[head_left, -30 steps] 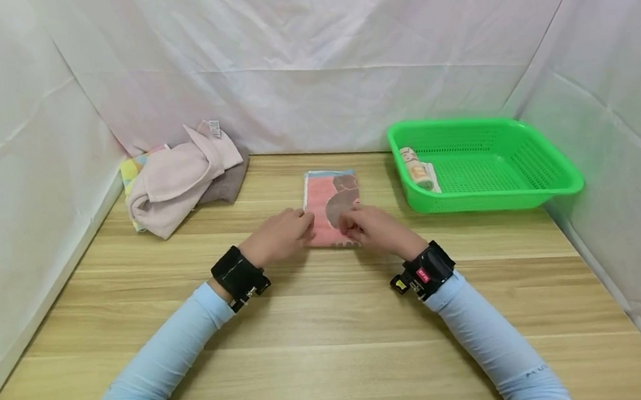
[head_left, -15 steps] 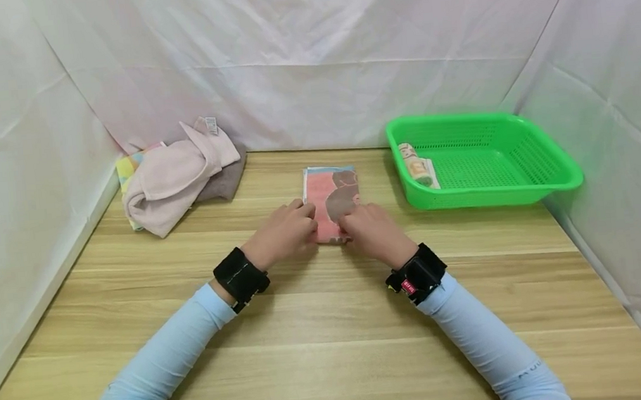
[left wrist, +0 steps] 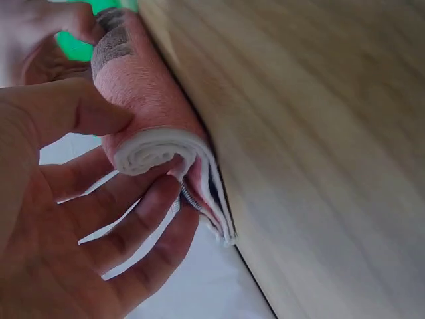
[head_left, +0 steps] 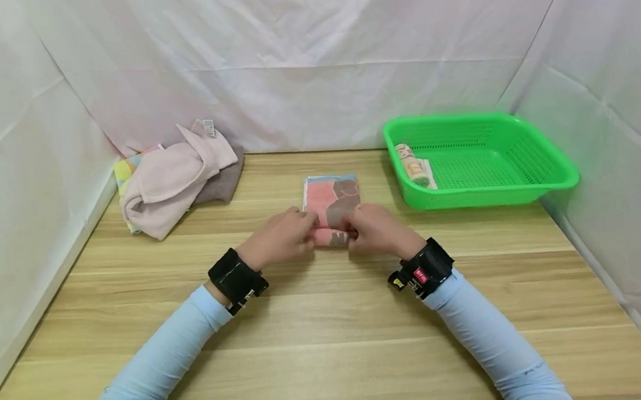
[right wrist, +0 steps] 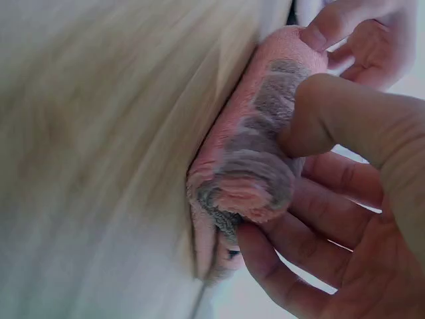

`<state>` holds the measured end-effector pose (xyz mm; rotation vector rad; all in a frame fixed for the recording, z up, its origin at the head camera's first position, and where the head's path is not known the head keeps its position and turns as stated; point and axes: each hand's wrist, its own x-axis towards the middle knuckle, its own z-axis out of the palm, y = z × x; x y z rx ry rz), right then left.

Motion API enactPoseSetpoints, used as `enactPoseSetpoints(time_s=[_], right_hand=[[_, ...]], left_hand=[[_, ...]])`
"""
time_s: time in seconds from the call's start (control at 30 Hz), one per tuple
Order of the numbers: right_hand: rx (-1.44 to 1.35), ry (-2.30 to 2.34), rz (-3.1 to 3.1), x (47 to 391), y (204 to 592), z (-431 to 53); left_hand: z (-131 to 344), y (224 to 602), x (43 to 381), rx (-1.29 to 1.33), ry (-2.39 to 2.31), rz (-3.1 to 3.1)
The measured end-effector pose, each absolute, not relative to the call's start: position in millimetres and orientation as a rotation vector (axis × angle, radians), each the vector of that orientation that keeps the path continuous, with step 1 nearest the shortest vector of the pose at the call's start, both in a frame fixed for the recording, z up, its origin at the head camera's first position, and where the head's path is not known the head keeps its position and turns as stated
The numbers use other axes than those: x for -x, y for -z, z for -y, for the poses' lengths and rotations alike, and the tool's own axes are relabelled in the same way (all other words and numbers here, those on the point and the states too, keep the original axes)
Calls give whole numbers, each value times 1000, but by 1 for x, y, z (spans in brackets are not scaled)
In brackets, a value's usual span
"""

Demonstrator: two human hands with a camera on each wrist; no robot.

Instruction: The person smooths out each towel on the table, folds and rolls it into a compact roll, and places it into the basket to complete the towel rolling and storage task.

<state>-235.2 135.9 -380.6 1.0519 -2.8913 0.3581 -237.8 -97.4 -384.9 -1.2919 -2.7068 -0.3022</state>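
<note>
A pink terry towel with grey-brown shapes and a blue far edge [head_left: 329, 204] lies on the light wood-grain table [head_left: 332, 332], between the person's hands; its far part is flat and its near end is wound into a thick roll. The left hand [head_left: 280, 236] is partly closed around the roll's left end, its thumb pressed on the pink pile and its spread fingers curved against the other side, beside the white-edged spiral. The right hand [head_left: 381, 229] grips the right end likewise, thumb on the grey-brown patch and fingers bent round behind. To the right stands a shallow green plastic basket with perforated sides [head_left: 486, 197]; inside, against its left wall, lies a small cream-and-brown rolled cloth [head_left: 412, 166]. At the back left, a pale pink cloth with a white label [head_left: 172, 178] is heaped over a grey-brown cloth [head_left: 222, 184] and a yellow multicoloured cloth [head_left: 123, 173]. Both forearms wear light-blue sleeves [head_left: 163, 360] and black wrist straps [head_left: 237, 276].
</note>
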Motion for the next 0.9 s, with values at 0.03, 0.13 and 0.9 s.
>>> enactPoseSetpoints(time_s=[0.03,0.13,0.9], right_hand=[[-1059,-416,2912,236,380,-137],[-1064,-551,2959,238,380,-141],[-1153,-275,2749,220,377,-121]], left_hand=[[97,385,238,1300,339,2726],[97,384,238,1334,426,2779],[91,378,229,1432,137,2495]])
